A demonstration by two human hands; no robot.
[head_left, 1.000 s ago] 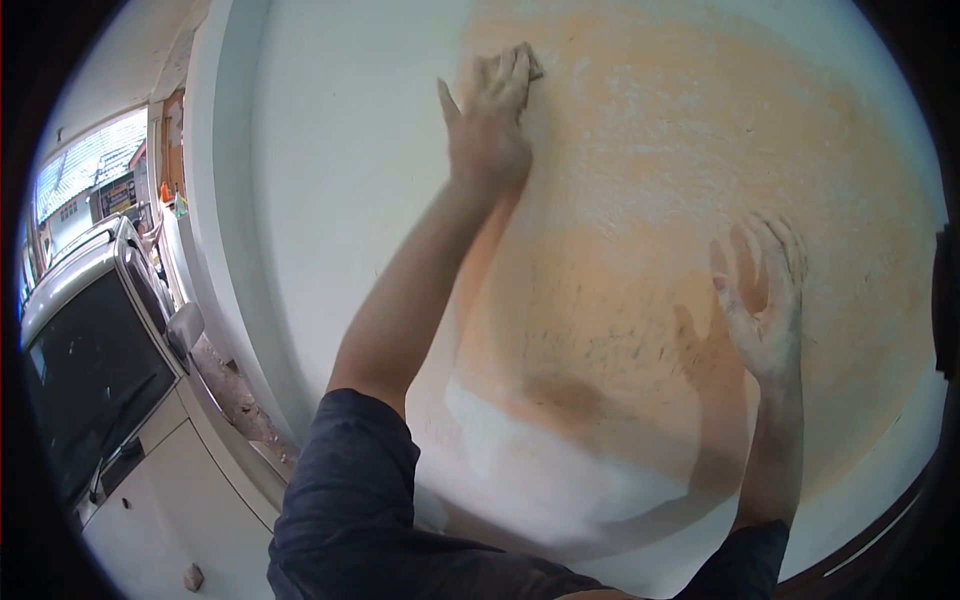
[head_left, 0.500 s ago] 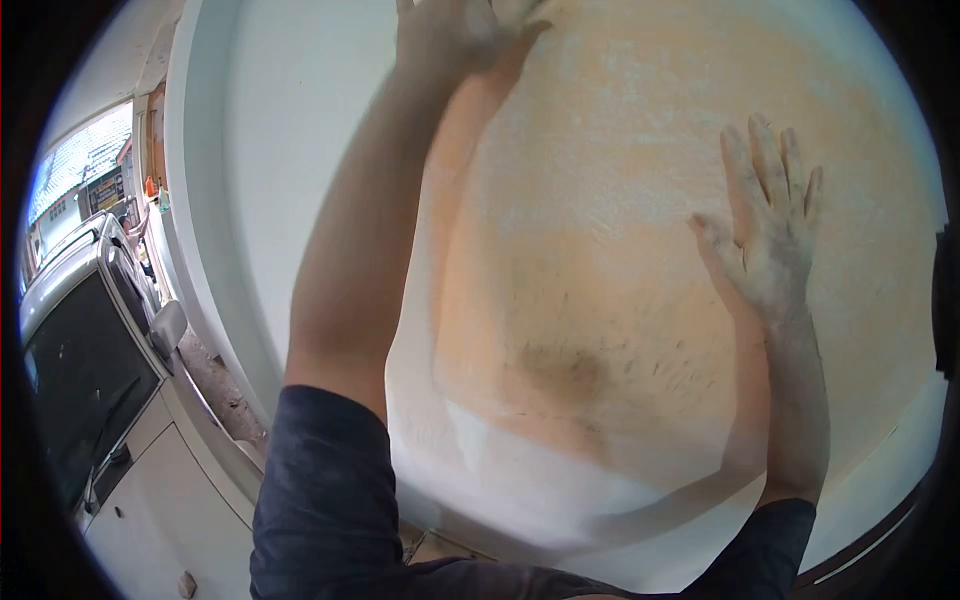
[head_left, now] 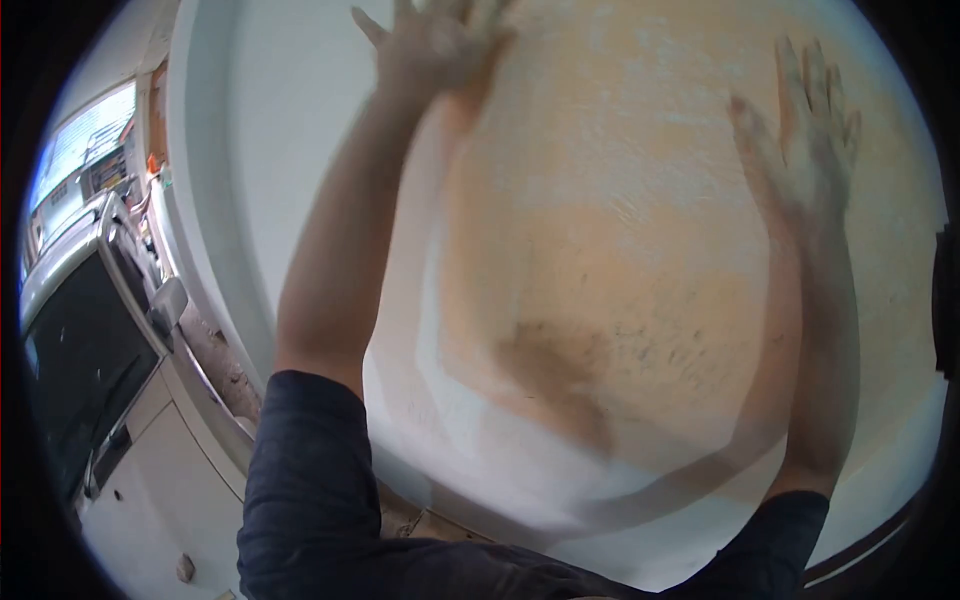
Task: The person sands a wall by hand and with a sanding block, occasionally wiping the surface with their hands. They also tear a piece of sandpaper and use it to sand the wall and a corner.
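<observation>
My left hand [head_left: 440,45] is raised high against a wall [head_left: 300,150], blurred, with thumb out and fingertips cut off by the top of the view. Whatever lies under its palm is hidden. My right hand [head_left: 810,125] lies flat on the wall further right, fingers spread and dusty, holding nothing. Both hands rest on a large worn orange patch [head_left: 620,240] in the white wall. That patch has a dark brown stain [head_left: 550,360] low down. Dark blue sleeves cover both upper arms.
A white car [head_left: 130,470] with a dark windscreen stands close on the left, and its side mirror [head_left: 165,305] is near the wall's edge. Rubble [head_left: 215,365] lies along the foot of the wall. Buildings show at the far left.
Both hands have slid upward on the wall. A small dark piece showed under my left fingertips a second ago and is out of sight now. The view has tilted slightly.
</observation>
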